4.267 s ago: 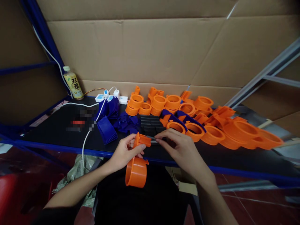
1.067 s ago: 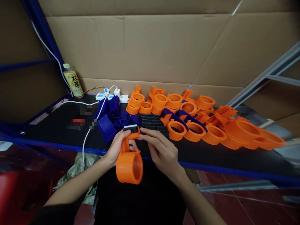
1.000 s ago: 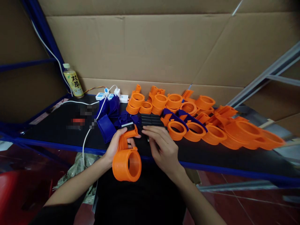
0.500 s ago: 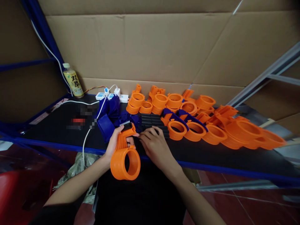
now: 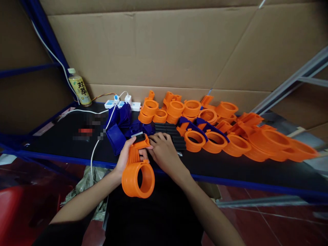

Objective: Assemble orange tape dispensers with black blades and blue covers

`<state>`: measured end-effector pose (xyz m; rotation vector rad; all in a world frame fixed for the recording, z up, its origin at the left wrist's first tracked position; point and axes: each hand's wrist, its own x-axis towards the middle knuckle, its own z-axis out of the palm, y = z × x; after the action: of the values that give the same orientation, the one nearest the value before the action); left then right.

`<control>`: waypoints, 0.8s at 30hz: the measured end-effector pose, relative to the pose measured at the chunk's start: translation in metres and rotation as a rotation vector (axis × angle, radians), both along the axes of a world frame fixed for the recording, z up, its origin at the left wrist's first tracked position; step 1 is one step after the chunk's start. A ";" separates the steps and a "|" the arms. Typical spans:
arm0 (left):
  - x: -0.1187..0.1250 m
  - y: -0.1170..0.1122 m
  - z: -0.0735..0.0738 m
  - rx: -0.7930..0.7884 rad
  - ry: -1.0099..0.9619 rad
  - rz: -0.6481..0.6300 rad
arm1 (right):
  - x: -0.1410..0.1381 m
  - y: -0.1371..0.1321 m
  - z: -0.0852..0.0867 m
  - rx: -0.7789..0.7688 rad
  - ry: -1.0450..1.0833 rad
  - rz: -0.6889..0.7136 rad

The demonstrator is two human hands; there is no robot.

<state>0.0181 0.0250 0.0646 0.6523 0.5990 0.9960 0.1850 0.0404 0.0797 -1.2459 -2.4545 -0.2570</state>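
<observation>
Two hands at the blue front edge of the black desk [image 5: 64, 143]: left hand [image 5: 125, 158] in a closed grip on the orange plastic ring-shaped holder [image 5: 137, 172], its empty ring hanging past that edge; right hand [image 5: 164, 152], fingers curled over the black ribbed pieces [image 5: 169, 131] just behind, grip unclear.

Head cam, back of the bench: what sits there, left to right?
Drink bottle → white power strip → blue plastic parts → stack of black strips → orange rings.
</observation>
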 end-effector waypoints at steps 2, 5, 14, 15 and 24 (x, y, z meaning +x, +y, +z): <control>0.000 -0.001 0.001 -0.006 -0.014 -0.013 | 0.002 0.001 0.000 -0.007 0.046 0.000; -0.001 -0.001 0.001 -0.012 -0.028 -0.016 | 0.007 0.000 0.001 0.039 0.215 -0.019; 0.002 -0.003 0.003 0.041 0.038 0.003 | 0.010 -0.032 0.016 0.048 0.737 -0.012; 0.003 -0.003 0.003 0.056 0.059 0.017 | 0.009 -0.034 0.016 0.005 0.748 -0.008; 0.008 -0.007 0.004 0.152 0.169 0.118 | 0.016 -0.030 0.018 -0.282 0.854 0.066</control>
<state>0.0257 0.0180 0.0685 0.8497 0.7213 1.1111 0.2013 0.0100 0.0979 -1.0631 -1.7986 0.5518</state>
